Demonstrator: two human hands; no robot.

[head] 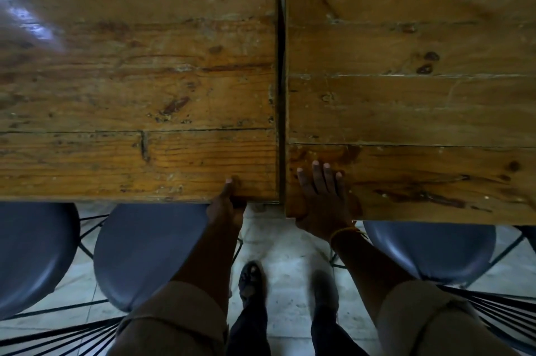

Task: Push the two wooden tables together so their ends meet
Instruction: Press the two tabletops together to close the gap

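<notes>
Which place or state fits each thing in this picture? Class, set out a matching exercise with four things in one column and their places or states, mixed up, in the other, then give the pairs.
Things
1. left hand
2. right hand
3. grey chair seat
4. yellow band

Places or states
A. worn round a wrist
B. lies flat on the right table, fingers straight
C. partly tucked under the near edge of the left table
D. grips the left table's near edge, thumb on top

Pairs: 1-D, 2-B, 3-C, 4-A
</notes>
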